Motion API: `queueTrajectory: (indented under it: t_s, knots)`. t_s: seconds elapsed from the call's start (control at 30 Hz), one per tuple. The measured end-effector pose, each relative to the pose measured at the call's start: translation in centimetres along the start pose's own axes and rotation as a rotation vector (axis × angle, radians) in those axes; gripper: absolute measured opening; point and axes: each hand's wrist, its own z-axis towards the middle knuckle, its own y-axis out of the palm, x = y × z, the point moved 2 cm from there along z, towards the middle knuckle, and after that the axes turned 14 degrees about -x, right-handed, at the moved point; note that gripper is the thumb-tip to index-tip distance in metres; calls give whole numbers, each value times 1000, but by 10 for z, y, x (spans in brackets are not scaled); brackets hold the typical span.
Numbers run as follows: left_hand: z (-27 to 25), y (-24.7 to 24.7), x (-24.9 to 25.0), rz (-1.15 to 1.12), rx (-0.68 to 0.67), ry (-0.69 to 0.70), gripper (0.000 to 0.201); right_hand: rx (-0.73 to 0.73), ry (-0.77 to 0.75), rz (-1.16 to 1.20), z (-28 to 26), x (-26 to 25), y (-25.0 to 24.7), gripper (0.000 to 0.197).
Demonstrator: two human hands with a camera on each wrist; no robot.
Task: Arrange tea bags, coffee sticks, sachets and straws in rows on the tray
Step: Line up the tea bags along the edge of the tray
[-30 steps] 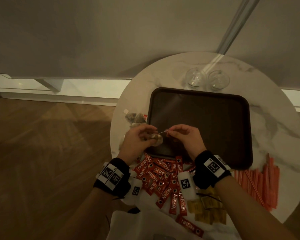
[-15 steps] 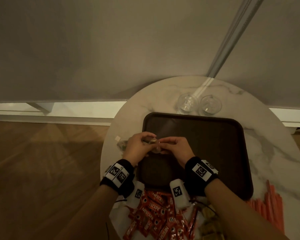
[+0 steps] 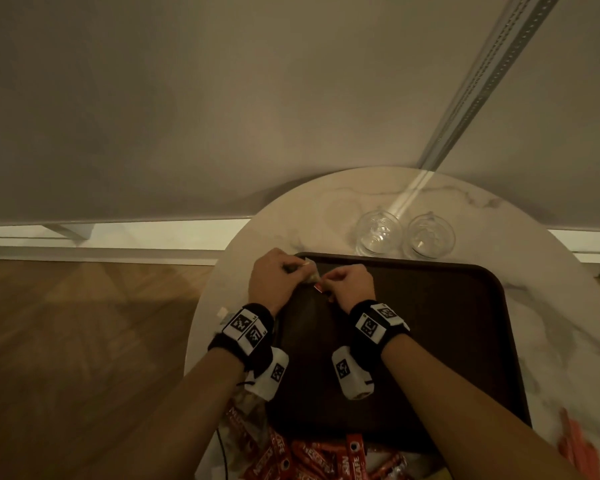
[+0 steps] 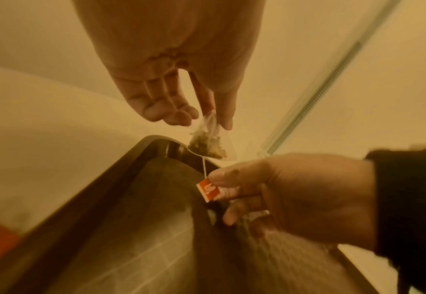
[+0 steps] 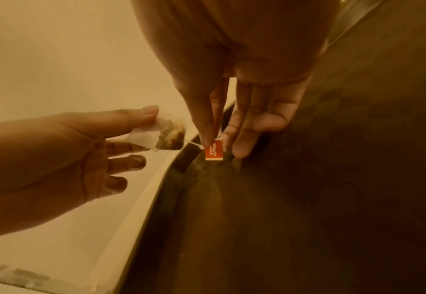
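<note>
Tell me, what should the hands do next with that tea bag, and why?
Probably lower it flat into the tray's far left corner. The left hand pinches the tea bag by its top, and the right hand pinches its orange tag, with the string between them. The bag hangs just above the rim of the tray, whose visible floor looks bare, so a first row could start there.

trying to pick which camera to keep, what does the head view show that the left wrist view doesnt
Only the head view shows the round marble table whole, the two glass cups, the pile of red coffee sticks at the near edge, and both wristbands.

Only the left wrist view shows the grip clearly: the left hand pinches the top of the tea bag, and the right hand pinches its red tag, the string between them.

Both show the two hands, the tea bag and the far left corner of the dark tray.
</note>
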Motion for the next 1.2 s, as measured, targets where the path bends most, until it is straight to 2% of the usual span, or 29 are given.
queueTrajectory:
  t_s: [0.1, 0.2, 0.3, 0.37, 0.53, 0.7, 0.83, 0.97, 1.1, 1.2]
  knots:
    - [4, -1, 0, -239, -13, -42, 15, 24, 28, -86, 11, -4, -1, 22]
    - [4, -3, 1, -303, -25, -41, 4, 41, 39, -141, 18, -9, 0, 20]
    - [6, -4, -4, -278, -26, -40, 10, 69, 29, -210, 22, -15, 2, 9]
    - [8, -4, -7, -224, -35, -44, 10, 77, 22, -241, 24, -15, 4, 13]
    - [10, 0, -10, -100, -80, -32, 5, 17, -15, -85, 21, -3, -3, 6]
    - [10, 5, -5, 5, -93, -23, 5, -10, -6, -72, 17, 0, -6, 12]
    - [10, 4, -4, 18, -81, -21, 6, -32, -28, -61, 16, 1, -4, 10]
    - [10, 3, -6, -27, -67, -21, 5, 20, -60, -57, 15, 6, 1, 12]
    - [12, 6, -9, -61, -74, -27, 4, -47, -53, -31, 12, 5, 7, 14]
    - [14, 10, -12, -13, -99, -39, 6, 15, -44, -28, 14, 7, 0, 16]
